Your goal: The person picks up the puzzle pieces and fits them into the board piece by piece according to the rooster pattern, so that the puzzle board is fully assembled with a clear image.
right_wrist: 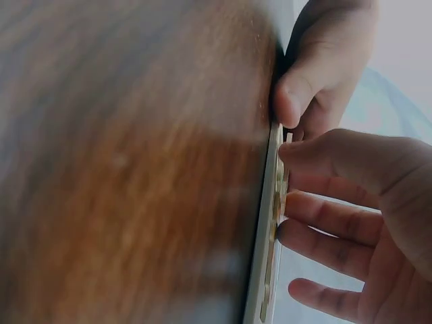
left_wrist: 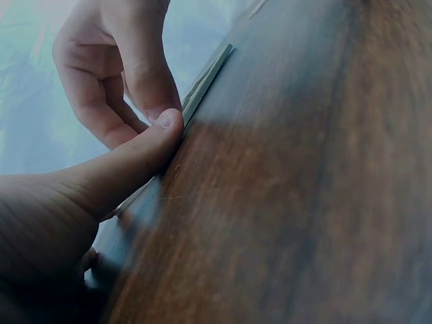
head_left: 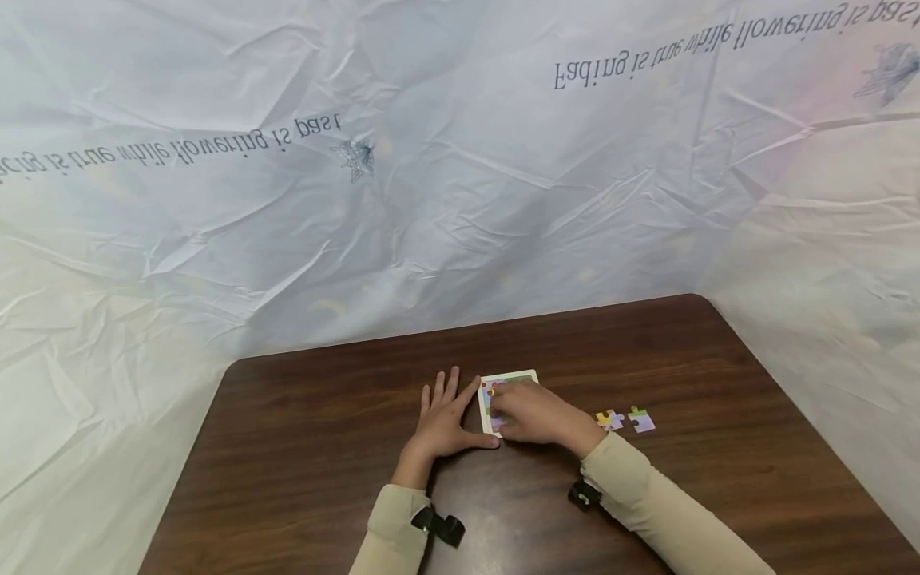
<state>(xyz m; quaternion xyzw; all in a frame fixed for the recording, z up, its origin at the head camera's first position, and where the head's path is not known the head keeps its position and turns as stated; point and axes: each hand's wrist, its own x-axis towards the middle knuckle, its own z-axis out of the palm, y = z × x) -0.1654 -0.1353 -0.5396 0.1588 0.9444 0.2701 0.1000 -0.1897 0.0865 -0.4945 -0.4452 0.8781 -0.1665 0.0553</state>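
Observation:
A small white-framed puzzle board (head_left: 512, 378) lies flat on the dark wooden table (head_left: 302, 447). My left hand (head_left: 449, 411) rests flat on the table left of it, fingers straight, and its thumb (left_wrist: 145, 152) presses against the board's near edge (left_wrist: 206, 77). My right hand (head_left: 512, 417) covers most of the board, and its fingertips (right_wrist: 290, 202) press down on the pieces set in the frame (right_wrist: 273, 223). Whether it pinches a piece is not clear. Two loose coloured puzzle pieces (head_left: 609, 418) (head_left: 641, 420) lie on the table just right of my right wrist.
A crinkled pale plastic sheet with printed lettering (head_left: 431, 184) hangs behind and around the table. The table's far edge (head_left: 467, 327) and rounded corners are near the board. Black wrist straps (head_left: 440, 525) (head_left: 585, 495) sit on both beige sleeves.

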